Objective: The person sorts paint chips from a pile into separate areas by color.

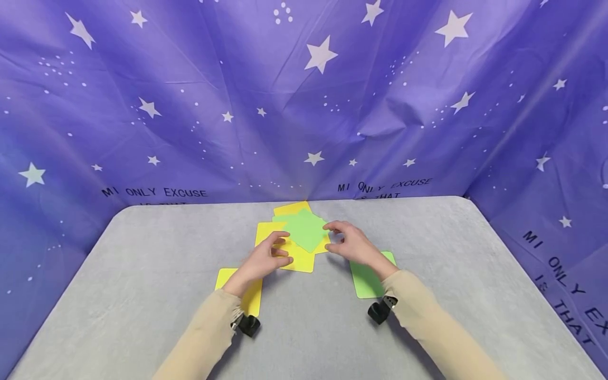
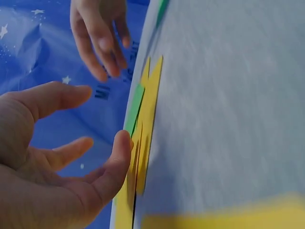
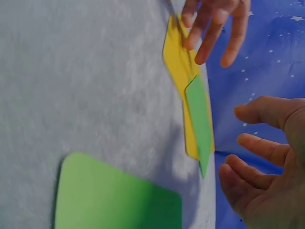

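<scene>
A loose pile of yellow cards (image 1: pixel 300 260) and green cards lies near the table's far edge, a green card (image 1: pixel 306 230) on top. My left hand (image 1: pixel 262 259) hovers over the pile's left side, fingers spread and loosely bent, holding nothing. Across from it, my right hand (image 1: pixel 352 244) is at the pile's right side, also without anything in its grasp. The left wrist view shows a gap between thumb and fingers of the left hand (image 2: pixel 57 162). In the right wrist view the right hand (image 3: pixel 271 167) is apart from the pile's green card (image 3: pixel 198 114).
A single yellow card (image 1: pixel 253 300) lies partly under the left forearm. Another green card (image 1: pixel 367 281) rests beneath the right wrist. The grey table (image 1: pixel 309 327) meets a purple star-patterned curtain (image 1: pixel 285 132) behind and at both sides. Each wrist wears a small black camera.
</scene>
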`<state>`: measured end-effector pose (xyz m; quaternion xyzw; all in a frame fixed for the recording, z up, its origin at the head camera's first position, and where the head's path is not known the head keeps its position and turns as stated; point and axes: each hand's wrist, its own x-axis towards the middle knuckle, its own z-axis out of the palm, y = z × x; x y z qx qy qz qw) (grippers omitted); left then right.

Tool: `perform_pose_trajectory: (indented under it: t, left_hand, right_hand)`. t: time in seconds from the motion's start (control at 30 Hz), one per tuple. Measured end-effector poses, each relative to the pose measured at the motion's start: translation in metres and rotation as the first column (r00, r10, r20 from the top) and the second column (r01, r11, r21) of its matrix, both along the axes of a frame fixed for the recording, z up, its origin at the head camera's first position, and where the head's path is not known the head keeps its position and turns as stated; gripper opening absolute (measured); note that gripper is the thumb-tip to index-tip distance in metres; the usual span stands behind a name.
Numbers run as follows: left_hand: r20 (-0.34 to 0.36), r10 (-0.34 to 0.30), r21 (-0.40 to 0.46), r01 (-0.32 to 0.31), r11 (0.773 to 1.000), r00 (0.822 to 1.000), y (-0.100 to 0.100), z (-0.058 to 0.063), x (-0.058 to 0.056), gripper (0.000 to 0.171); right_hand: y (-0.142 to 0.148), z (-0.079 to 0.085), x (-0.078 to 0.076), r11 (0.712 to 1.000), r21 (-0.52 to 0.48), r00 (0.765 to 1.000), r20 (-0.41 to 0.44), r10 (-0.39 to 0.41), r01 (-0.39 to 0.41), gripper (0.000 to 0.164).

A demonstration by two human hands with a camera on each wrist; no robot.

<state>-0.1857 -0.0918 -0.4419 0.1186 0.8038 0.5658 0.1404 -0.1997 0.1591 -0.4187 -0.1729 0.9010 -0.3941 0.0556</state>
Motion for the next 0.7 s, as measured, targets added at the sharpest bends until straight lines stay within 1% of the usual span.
perform_pose_trajectory:
  t: [0.13,0.23,0.27,0.4,0.5,0.6,0.67,0.7]
  left_hand:
    - [0.062,0.024,0.058,-0.027,0.998,0.998,0.013,0.000,-0.001,0.067]
    - [0.100,0.041,0.092,-0.050,0.995,0.994,0.020,0.001,-0.001,0.069]
    - [0.113,0.046,0.105,-0.058,0.993,0.993,0.021,0.000,-0.001,0.070]
    - [0.167,0.047,0.160,-0.074,0.984,0.985,0.027,0.001,-0.001,0.071]
    - [0.220,0.042,0.218,-0.091,0.972,0.975,0.030,0.002,-0.001,0.072]
    - [0.266,0.042,0.284,-0.120,0.951,0.963,0.033,0.002,-0.002,0.072]
    - [0.296,0.047,0.324,-0.146,0.935,0.954,0.034,0.002,-0.002,0.072]
    - [0.301,0.048,0.338,-0.154,0.928,0.952,0.034,0.002,-0.002,0.071]
  right_hand:
    - [-0.001,-0.006,-0.009,0.999,0.035,1.000,-0.012,0.007,-0.007,0.056]
    - [-0.002,-0.012,-0.019,0.999,0.036,1.000,-0.018,0.021,-0.021,0.063]
    - [-0.002,-0.014,-0.022,0.999,0.026,1.000,-0.009,0.024,-0.024,0.065]
    - [-0.001,-0.020,-0.032,0.994,-0.110,0.995,0.102,0.000,0.012,0.070]
    - [0.000,-0.021,-0.033,0.976,-0.204,0.978,0.205,-0.029,0.072,0.072]
    - [0.000,-0.021,-0.032,0.967,-0.241,0.972,0.233,-0.026,0.084,0.073]
    - [0.000,-0.021,-0.031,0.964,-0.253,0.971,0.236,-0.017,0.079,0.073]
    - [0.000,-0.022,-0.031,0.964,-0.257,0.972,0.234,-0.011,0.073,0.073]
